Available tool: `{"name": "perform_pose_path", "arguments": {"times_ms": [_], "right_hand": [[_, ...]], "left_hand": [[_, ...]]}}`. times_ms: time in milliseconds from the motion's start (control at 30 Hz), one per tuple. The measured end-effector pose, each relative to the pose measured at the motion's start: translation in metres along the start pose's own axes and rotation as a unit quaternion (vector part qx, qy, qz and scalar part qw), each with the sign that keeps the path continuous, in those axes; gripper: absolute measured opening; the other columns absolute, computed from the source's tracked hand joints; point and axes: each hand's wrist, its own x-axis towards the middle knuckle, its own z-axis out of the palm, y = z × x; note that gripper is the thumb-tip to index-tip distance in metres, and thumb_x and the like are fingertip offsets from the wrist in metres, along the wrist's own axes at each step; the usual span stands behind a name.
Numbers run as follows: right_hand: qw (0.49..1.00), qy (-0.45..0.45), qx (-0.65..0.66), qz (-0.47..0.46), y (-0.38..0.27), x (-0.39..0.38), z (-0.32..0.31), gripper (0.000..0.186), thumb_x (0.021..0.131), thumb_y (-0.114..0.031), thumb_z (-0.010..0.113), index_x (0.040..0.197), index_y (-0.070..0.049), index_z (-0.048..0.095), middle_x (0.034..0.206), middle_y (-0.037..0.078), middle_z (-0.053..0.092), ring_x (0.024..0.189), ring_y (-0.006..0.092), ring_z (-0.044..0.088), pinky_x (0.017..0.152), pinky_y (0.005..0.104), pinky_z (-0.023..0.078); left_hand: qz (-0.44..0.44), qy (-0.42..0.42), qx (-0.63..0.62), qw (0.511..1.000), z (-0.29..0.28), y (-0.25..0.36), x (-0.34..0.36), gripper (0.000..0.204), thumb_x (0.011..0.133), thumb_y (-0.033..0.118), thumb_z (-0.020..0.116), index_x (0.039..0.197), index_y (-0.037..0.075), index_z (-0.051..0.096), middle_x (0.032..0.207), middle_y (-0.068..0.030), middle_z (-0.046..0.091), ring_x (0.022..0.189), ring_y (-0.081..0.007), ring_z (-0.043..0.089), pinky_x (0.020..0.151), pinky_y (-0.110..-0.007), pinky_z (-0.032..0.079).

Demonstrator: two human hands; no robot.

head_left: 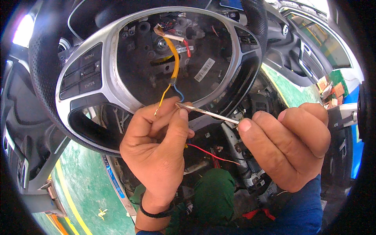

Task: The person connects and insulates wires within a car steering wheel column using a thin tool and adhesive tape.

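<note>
Your left fingers [182, 114] pinch bare copper strands [192, 108], your right fingers [245, 125] grip their white wire [219, 116], near the lower edge of the steering wheel [110, 88]; tug too hard and strands could fray

White wire [220, 116] is running nearly straight across frame centre, sloping down to the right; its bare, coppery end is sitting at the left; blue wire [179, 92] is curving down just above that end; yellow wire [165, 95] is slanting down-left beside blue, bare tip showing.
</note>
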Motion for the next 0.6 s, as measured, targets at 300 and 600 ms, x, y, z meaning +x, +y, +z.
{"name": "perform_pose_path", "arguments": {"times_ms": [300, 600], "right_hand": [[0.998, -0.009, -0.023, -0.057, 0.01, 0.0, 0.002, 0.026, 0.077, -0.009, 0.077, 0.103, -0.009, 0.075, 0.097, 0.006, 0.071, 0.097, 0.0205, 0.053, 0.066, 0.0329, 0.044], [0.99, -0.057, -0.094, -0.091, 0.005, 0.002, -0.011, 0.026, 0.078, -0.011, 0.075, 0.105, -0.008, 0.075, 0.101, 0.006, 0.072, 0.096, 0.0207, 0.052, 0.068, 0.0332, 0.043]], "left_hand": [[-0.006, 0.001, 0.017, 1.0, -0.002, 0.002, 0.0, 0.019, 0.09, -0.008, 0.069, 0.108, -0.008, 0.067, 0.09, -0.0126, 0.075, 0.067, -0.0088, 0.066, 0.062, -0.021, 0.054], [0.001, 0.005, 0.036, 0.999, 0.001, 0.0, 0.0, 0.017, 0.09, -0.004, 0.069, 0.107, -0.004, 0.065, 0.094, -0.0194, 0.076, 0.061, -0.0132, 0.064, 0.059, -0.023, 0.054]]}}
